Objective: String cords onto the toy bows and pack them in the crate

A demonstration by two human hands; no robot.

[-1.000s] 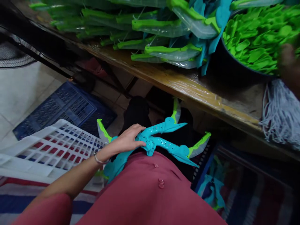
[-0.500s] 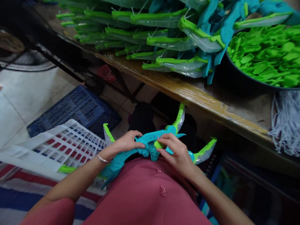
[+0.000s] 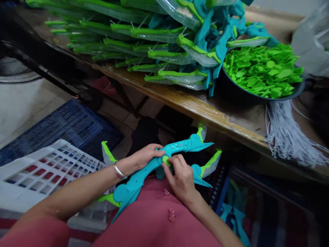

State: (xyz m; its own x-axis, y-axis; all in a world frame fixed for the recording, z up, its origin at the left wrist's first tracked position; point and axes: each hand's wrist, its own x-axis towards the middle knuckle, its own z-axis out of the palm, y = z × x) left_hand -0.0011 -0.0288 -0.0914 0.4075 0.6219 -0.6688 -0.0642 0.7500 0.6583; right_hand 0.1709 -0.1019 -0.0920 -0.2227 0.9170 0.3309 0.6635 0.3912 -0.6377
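Note:
On my lap lies a turquoise plastic toy frame (image 3: 138,178), with green-and-clear curved tips (image 3: 212,163) at its ends. My left hand (image 3: 147,155) grips the frame near its middle, thumb on top. Between the fingertips of my right hand (image 3: 181,176) is a small green plastic piece (image 3: 166,160), set against the centre of the frame. Whether that piece is seated in the frame I cannot tell, since my fingers partly cover it.
A wooden bench (image 3: 190,106) runs across, stacked with similar toys (image 3: 164,56). On it stands a black basin (image 3: 257,97) of green pieces, near a bundle of white cords (image 3: 288,133). A white basket (image 3: 15,171), a blue crate (image 3: 74,120) and a fan (image 3: 15,70) are at left.
The frame has turned so its turquoise face shows more fully. My right hand has brought the green piece against its centre. The view has shifted to the right.

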